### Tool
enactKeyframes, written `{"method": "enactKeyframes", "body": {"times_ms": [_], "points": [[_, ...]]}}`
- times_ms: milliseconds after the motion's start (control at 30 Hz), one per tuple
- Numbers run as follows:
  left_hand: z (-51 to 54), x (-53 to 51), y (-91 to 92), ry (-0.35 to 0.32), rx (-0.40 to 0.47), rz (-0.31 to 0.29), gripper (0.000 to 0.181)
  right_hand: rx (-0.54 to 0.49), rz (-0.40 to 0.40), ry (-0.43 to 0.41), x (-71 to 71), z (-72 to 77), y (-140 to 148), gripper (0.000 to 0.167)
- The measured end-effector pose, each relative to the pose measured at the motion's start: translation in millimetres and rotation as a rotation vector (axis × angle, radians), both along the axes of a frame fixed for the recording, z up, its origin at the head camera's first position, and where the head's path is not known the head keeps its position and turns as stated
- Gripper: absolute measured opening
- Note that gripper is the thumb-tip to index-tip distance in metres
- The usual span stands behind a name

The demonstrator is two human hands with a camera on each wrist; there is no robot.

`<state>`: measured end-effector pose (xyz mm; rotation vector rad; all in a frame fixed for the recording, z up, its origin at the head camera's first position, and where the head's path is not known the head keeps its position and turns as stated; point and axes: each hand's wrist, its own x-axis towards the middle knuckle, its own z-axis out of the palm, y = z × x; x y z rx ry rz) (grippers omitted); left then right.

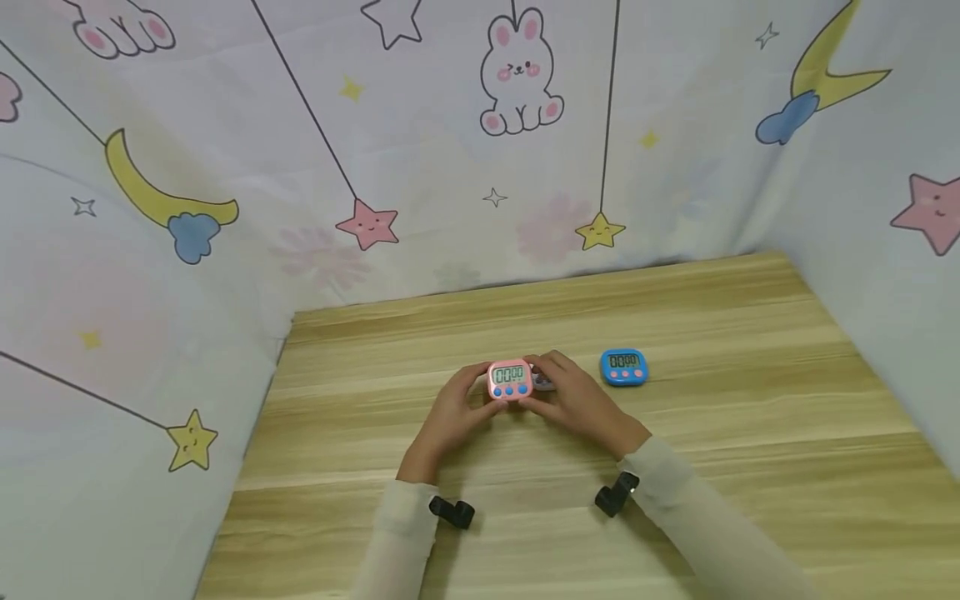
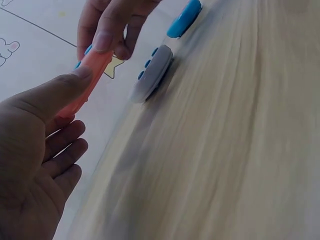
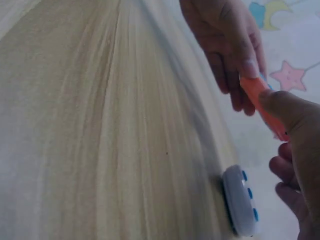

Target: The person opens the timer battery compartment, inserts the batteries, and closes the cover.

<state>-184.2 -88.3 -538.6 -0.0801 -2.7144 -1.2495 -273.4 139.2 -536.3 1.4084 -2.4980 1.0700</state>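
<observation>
A pink digital timer [image 1: 510, 380] with blue buttons is held up above the table, its screen reading zeros. My left hand [image 1: 454, 410] pinches its left end between thumb and fingers. From the other side my right hand [image 1: 576, 398] grips the right end the same way. Both wrist views show the pink timer [image 2: 89, 80] raised off the wood. Below and behind it lies a white timer [image 2: 154, 74] with blue buttons, mostly hidden by the right hand in the head view. To the right of that hand rests a blue timer [image 1: 624, 367] with pink buttons.
A wood-grain table [image 1: 360, 467] spreads under both hands. Around its back and sides hangs a white cloth [image 1: 442, 167] printed with rabbits, stars and moons. Each sleeved wrist carries a small black camera [image 1: 453, 512].
</observation>
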Motion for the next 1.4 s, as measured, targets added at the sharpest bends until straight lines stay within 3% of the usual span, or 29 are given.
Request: {"method": "enactKeyframes", "body": {"times_ms": [333, 567, 700, 933, 1067, 1400], "points": [[16.5, 0.0, -18.1, -0.050, -0.148, -0.016, 0.064, 0.052, 0.055, 0.061, -8.1, 4.7, -19.9, 0.062], [19.7, -2.2, -32.6, -0.057, -0.313, -0.007, 0.063, 0.184, 0.048, 0.157, -11.5, 6.0, -39.3, 0.064], [21.7, -2.6, -40.3, -0.073, -0.386, -0.008, 0.065, 0.252, 0.067, 0.161, -12.5, 8.7, -50.0, 0.065], [18.3, -1.9, -57.8, -0.150, -0.400, 0.002, 0.067, 0.348, 0.114, 0.196, -13.7, 14.7, -71.0, 0.062], [14.9, -2.5, -68.2, -0.173, -0.415, -0.023, 0.067, 0.368, 0.132, 0.199, -12.3, 15.3, -81.3, 0.054], [10.9, -7.1, -78.5, -0.202, -0.414, -0.062, 0.068, 0.470, 0.103, 0.219, -13.2, 4.0, -92.4, 0.052]]}}
